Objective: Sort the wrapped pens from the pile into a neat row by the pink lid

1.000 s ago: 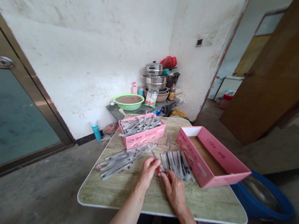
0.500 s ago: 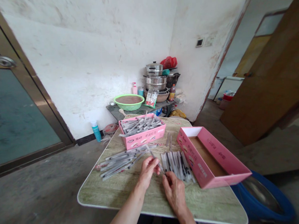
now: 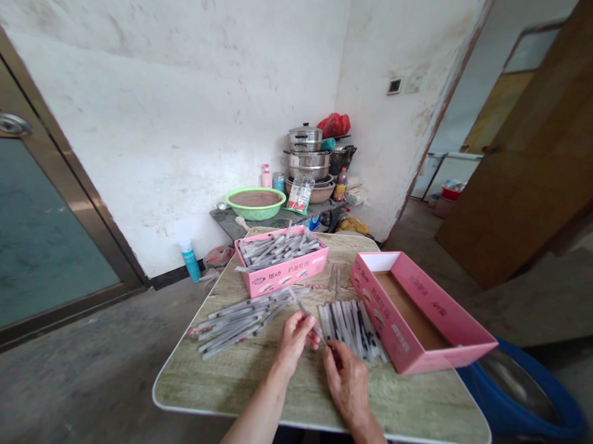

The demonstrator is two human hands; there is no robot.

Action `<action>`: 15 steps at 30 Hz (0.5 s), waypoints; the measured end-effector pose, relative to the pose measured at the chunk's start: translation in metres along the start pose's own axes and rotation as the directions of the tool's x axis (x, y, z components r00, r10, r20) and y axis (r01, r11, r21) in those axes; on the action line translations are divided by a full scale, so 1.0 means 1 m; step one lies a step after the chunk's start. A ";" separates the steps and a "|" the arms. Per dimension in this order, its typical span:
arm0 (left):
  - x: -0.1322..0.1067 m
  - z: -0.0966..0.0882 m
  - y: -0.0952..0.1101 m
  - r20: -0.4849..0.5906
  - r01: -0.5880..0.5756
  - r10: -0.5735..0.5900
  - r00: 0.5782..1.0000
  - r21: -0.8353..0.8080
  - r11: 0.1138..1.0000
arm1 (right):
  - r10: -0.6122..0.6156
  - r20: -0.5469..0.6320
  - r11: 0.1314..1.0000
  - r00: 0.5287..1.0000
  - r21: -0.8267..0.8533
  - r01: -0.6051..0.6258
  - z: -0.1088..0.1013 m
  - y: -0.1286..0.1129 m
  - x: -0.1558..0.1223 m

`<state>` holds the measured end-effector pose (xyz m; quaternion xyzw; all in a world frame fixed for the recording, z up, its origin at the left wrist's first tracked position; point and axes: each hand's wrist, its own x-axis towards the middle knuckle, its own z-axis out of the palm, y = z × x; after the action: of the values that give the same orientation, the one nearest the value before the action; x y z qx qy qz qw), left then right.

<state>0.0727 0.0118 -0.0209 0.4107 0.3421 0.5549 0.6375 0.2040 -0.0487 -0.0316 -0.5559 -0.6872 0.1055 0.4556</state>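
Observation:
Above the front of the table, my left hand [image 3: 296,336] pinches the middle of a slim translucent pen [image 3: 302,307] that slants from upper left to lower right. My right hand [image 3: 345,373] closes on the pen's lower end, where the fingertips hide the tip. Just beyond my right hand lies a row of pens and dark-ended caps or tubes [image 3: 345,322]; their exact kind is unclear. Left of my hands, several similar pens [image 3: 242,321] are fanned in a loose pile. A pink box [image 3: 286,272] at the back is heaped with more of them.
A second pink box [image 3: 399,329], its brown bottom visible, stands on the table's [image 3: 210,385] right. Beside the table is a blue tub [image 3: 529,395]. Behind it, a low stand carries a green basin [image 3: 257,211], stacked steel pots [image 3: 309,156] and bottles.
Both hands stay almost still on the same pen. My right hand has shifted very slightly to the right.

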 end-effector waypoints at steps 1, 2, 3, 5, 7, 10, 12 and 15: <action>0.000 0.000 0.000 0.014 0.007 -0.007 1.000 0.007 1.000 | 0.004 0.010 1.000 1.000 -0.011 -0.004 0.001 0.000 0.000; -0.001 0.001 0.000 0.023 0.013 -0.013 1.000 0.012 1.000 | 0.012 0.017 1.000 1.000 -0.028 -0.012 0.001 0.000 0.000; 0.000 0.001 0.000 0.025 0.015 -0.015 1.000 0.017 1.000 | 0.022 0.020 0.999 1.000 -0.048 -0.021 0.002 0.000 0.000; 0.001 0.000 0.000 -0.007 -0.007 0.007 1.000 0.016 1.000 | 0.038 0.013 0.996 0.999 -0.086 -0.036 0.001 -0.001 0.000; 0.004 -0.002 -0.001 -0.091 -0.062 0.061 0.994 -0.004 0.998 | 0.043 0.013 0.993 0.999 -0.111 -0.041 -0.002 -0.002 -0.001; 0.008 -0.007 -0.001 -0.238 -0.144 0.131 0.962 -0.040 0.989 | 0.048 0.042 0.991 0.998 -0.124 -0.042 -0.015 -0.003 -0.006; 0.010 -0.009 0.000 -0.315 -0.176 0.150 0.937 -0.053 0.983 | 0.056 0.067 0.991 0.996 -0.128 -0.047 -0.028 0.000 -0.014; 0.011 -0.011 0.000 -0.374 -0.210 0.179 0.910 -0.043 0.977 | 0.082 0.079 0.987 0.993 -0.145 -0.070 -0.048 0.010 -0.029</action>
<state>0.0642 0.0245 -0.0254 0.3049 0.3900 0.6963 0.5198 0.2457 -0.0871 -0.0255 -0.6078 -0.6901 0.0970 0.3807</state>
